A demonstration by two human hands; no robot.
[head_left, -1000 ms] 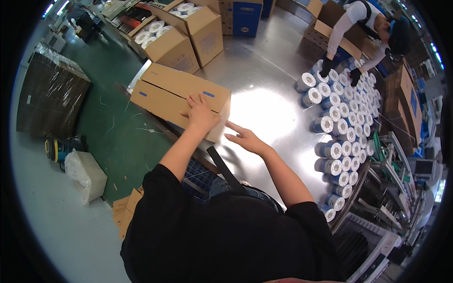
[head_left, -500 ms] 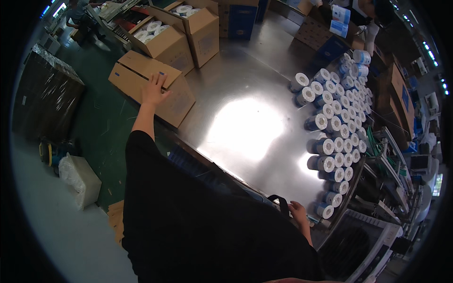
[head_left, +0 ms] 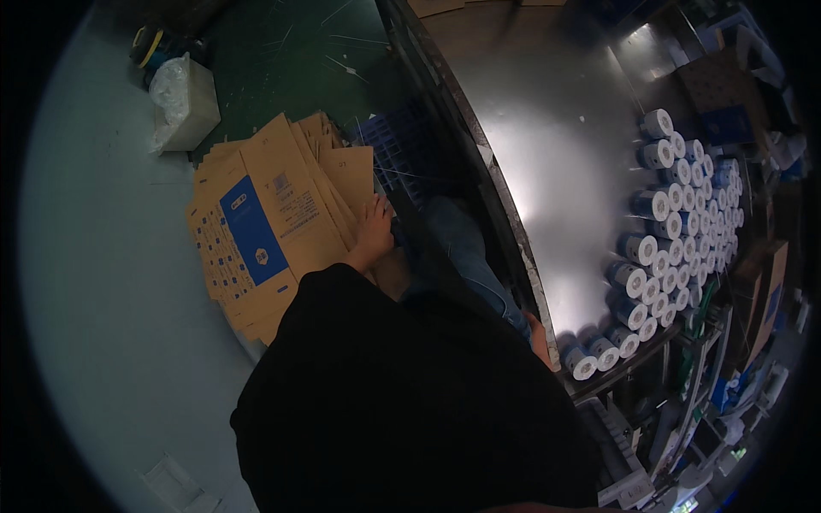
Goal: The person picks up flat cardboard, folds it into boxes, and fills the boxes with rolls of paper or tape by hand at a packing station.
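My left hand (head_left: 374, 232) is at the right edge of a stack of flattened cardboard boxes (head_left: 316, 224), its fingers stretched out against the board. The top carton is brown with a blue printed panel and lies aslant over several others. By the near edge of the metal table (head_left: 569, 205) is my right hand (head_left: 539, 340), low beside my jeans. Its fingers are mostly hidden, so I cannot make out a hold. Many white rolls with blue wrapping (head_left: 654, 205) stand massed on the table's right side.
A blue plastic pallet (head_left: 398, 141) lies on the floor between the cartons and table. Farther left are a pale bin with clear plastic (head_left: 192, 107) and a yellow and black machine (head_left: 150, 47). Metal machine frames (head_left: 684, 385) adjoin the table at lower right.
My view has swung left and down. My left hand has left the closed carton on the table and come down to the flattened boxes. The right hand stays near the table edge.
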